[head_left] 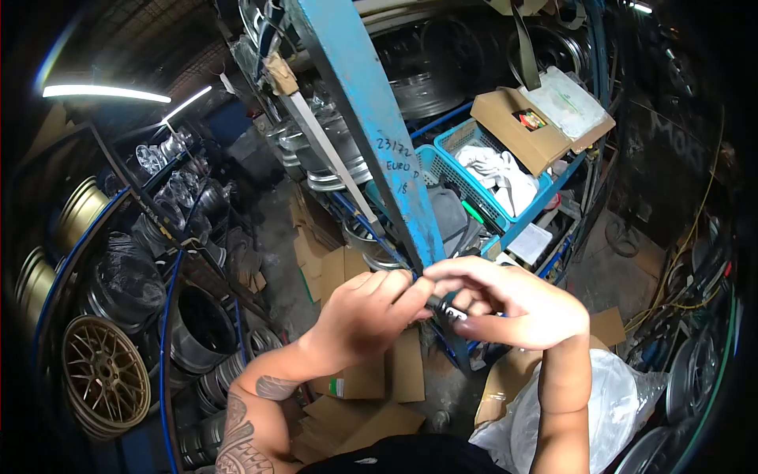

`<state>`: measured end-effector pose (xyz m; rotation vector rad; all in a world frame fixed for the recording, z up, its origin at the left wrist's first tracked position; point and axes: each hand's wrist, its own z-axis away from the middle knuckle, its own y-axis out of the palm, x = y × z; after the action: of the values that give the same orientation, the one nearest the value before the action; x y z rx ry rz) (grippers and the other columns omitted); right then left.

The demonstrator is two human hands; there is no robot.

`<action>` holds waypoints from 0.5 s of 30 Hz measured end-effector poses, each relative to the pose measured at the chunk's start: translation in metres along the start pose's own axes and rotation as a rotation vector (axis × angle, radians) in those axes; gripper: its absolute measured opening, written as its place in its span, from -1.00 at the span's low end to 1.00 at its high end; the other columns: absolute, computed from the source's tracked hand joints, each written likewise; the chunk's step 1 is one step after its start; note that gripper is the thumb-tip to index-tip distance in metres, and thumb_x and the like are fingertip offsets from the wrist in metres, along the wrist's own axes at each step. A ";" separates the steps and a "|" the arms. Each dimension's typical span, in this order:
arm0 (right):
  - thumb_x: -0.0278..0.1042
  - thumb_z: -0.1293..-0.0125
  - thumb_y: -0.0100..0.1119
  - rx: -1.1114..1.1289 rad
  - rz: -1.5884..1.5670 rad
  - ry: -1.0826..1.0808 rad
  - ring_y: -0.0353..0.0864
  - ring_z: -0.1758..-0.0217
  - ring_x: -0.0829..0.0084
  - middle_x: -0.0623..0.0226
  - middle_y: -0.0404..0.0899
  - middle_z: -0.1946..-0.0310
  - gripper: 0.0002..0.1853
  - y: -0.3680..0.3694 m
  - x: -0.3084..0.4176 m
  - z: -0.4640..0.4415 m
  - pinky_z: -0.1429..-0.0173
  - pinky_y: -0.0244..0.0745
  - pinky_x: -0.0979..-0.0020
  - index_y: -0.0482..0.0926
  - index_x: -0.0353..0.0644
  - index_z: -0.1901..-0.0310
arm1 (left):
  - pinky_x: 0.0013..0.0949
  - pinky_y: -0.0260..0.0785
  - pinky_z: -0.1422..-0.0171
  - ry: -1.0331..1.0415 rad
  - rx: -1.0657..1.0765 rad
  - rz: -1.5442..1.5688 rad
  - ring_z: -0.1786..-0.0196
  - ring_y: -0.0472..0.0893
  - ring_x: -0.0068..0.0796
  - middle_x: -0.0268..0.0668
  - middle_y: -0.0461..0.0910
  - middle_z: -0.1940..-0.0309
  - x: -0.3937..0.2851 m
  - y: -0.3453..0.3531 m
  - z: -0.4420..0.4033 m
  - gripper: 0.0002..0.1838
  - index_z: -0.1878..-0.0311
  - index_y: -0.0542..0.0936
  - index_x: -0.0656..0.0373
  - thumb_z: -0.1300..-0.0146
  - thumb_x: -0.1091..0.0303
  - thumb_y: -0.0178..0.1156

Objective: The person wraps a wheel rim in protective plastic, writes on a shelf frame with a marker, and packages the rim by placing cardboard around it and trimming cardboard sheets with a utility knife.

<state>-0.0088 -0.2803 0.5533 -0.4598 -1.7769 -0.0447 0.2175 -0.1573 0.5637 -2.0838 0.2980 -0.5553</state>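
My left hand (369, 310) is closed, its thumb and fingers pinched at one end of a small black cylindrical piece with a silver part (447, 306). Curled around the other end of that piece is my right hand (517, 306), its thumb below and its fingers above. The piece is too small and too covered by fingers for me to tell its kind. Both hands meet in front of the lower end of a blue steel post (371, 103) with handwriting on it.
Behind the post, a shelf holds a teal basket (482, 178) with white cloth and an open cardboard box (521, 126). Racks of wheel rims, including a gold rim (106, 371), stand at left. Flattened cardboard (355, 423) and a plastic-wrapped wheel (604, 403) lie below.
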 end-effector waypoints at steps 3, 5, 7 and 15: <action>0.02 -0.35 0.33 -0.037 -0.549 -0.506 0.62 -0.15 0.24 -0.10 0.21 -0.50 -0.19 -0.001 -0.008 -0.003 -0.12 0.61 0.29 0.35 -0.53 -0.37 | -0.23 0.49 0.22 0.045 0.008 -0.033 0.32 0.60 -0.17 -0.18 0.53 0.30 0.008 -0.015 -0.008 -0.70 0.09 0.57 0.23 -0.16 0.31 0.33; 0.50 -0.31 0.15 -0.274 -0.643 -0.622 0.56 -0.22 0.15 -0.24 0.12 -0.51 0.06 0.014 -0.008 -0.004 -0.19 0.59 0.19 0.38 -0.59 -0.32 | -0.20 0.49 0.24 -0.007 0.033 0.027 0.34 0.59 -0.14 -0.18 0.50 0.34 0.007 -0.025 -0.012 -0.74 0.16 0.55 0.22 -0.18 0.30 0.34; 0.53 -0.30 0.15 -0.138 -0.960 -0.946 0.50 -0.24 0.21 -0.13 0.23 -0.43 0.04 0.027 -0.032 -0.029 -0.32 0.48 0.18 0.42 -0.53 -0.30 | -0.13 0.46 0.30 -0.069 0.079 0.206 0.40 0.57 -0.04 -0.13 0.48 0.43 0.005 -0.032 -0.012 -0.74 0.25 0.48 0.24 -0.35 0.25 0.29; -0.02 -0.62 -0.13 -0.642 -0.750 -1.080 0.09 0.64 0.53 0.47 0.15 0.66 -0.50 0.031 0.012 -0.070 0.52 0.08 0.40 0.23 -0.07 0.53 | -0.41 0.20 0.41 -0.424 0.790 1.539 0.55 0.32 -0.60 -0.48 0.37 0.57 0.010 -0.066 -0.029 -0.53 0.37 0.40 0.19 -0.66 0.05 -0.05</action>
<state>0.0642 -0.2670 0.5767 -0.2257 -2.9194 -1.0934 0.2120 -0.1472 0.6356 -0.7275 1.0501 0.6197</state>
